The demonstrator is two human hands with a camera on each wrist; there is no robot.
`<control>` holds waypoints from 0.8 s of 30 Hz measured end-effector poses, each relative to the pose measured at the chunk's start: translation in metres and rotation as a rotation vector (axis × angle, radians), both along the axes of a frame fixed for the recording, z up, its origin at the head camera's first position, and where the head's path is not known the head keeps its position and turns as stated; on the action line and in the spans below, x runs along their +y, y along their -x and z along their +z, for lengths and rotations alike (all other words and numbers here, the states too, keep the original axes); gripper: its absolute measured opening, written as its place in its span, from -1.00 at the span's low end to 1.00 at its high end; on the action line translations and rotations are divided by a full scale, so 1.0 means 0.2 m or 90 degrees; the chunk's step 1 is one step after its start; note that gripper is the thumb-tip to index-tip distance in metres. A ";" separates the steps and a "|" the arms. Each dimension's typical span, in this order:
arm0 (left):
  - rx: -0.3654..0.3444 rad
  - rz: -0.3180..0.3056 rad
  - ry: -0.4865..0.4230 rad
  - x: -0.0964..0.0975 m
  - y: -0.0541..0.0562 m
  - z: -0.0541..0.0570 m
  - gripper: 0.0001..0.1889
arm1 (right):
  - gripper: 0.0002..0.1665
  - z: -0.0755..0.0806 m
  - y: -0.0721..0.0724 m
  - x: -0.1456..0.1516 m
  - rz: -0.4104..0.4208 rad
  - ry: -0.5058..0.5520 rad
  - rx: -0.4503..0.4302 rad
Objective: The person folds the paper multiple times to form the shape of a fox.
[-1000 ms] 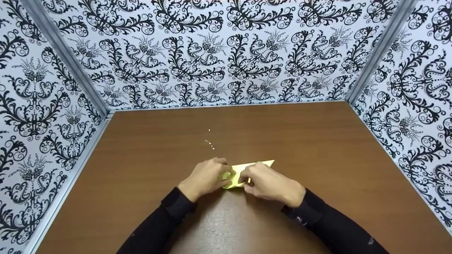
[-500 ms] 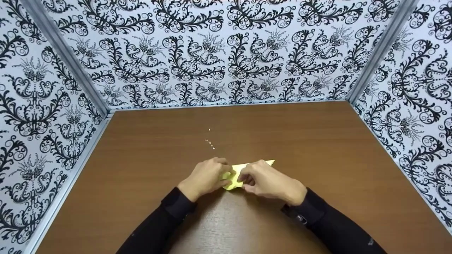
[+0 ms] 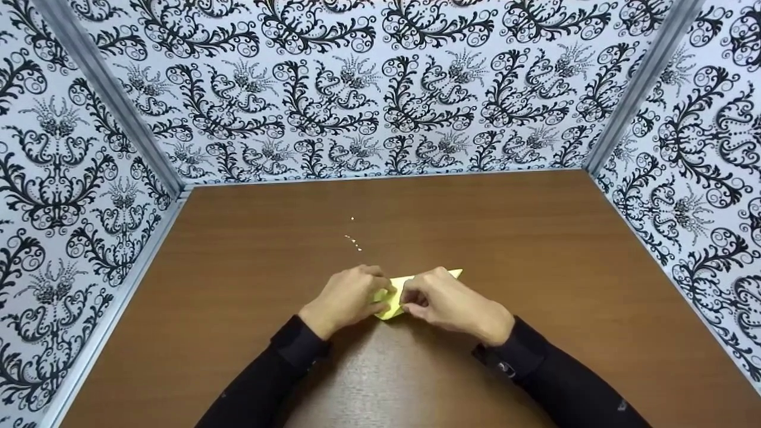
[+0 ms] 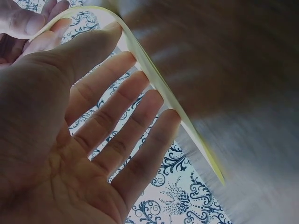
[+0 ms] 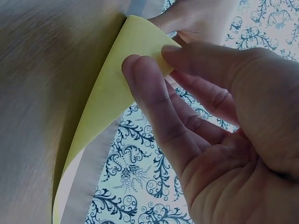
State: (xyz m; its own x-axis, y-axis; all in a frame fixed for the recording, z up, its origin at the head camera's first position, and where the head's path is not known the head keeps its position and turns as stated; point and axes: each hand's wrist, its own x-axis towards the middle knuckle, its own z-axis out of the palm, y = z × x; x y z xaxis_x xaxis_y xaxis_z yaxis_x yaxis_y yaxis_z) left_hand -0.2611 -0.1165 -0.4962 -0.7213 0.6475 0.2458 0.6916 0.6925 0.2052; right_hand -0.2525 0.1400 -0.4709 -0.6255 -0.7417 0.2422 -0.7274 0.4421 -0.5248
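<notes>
A sheet of yellow paper (image 3: 389, 304) lies on the table between the two hands, its near edge curling up. The pale underside of this paper (image 5: 70, 184) shows at the lower left in the right wrist view. My left hand (image 3: 348, 297) presses the sheet's left part down with its fingertips; in the left wrist view the fingers (image 4: 145, 114) are nearly straight and spread along it. My right hand (image 3: 455, 304) pinches the raised near edge between thumb and bent fingers. Part of the sheet is hidden under both hands, and one pointed corner sticks out at the far right.
Several tiny white specks (image 3: 355, 242) lie on the brown wooden table (image 3: 267, 238) beyond the left hand. Patterned black-and-white panels (image 3: 380, 89) stand at the back and both sides, joined by grey metal posts (image 3: 642, 77).
My right hand has shifted slightly left along the near edge, towards the left hand, and the curled edge moved with it. The left hand stays in place.
</notes>
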 end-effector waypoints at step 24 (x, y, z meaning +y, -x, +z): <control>-0.008 -0.005 -0.036 -0.01 0.03 -0.02 -0.82 | -0.92 0.04 0.12 -0.04 -0.086 -0.048 0.028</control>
State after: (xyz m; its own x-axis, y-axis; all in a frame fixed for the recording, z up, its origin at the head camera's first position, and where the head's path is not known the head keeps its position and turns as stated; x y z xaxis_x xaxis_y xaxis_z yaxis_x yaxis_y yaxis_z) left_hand -0.2668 -0.1190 -0.5004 -0.7194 0.6386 0.2733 0.6942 0.6737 0.2532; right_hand -0.2769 0.1317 -0.4635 -0.7110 -0.6684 0.2185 -0.6799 0.5741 -0.4562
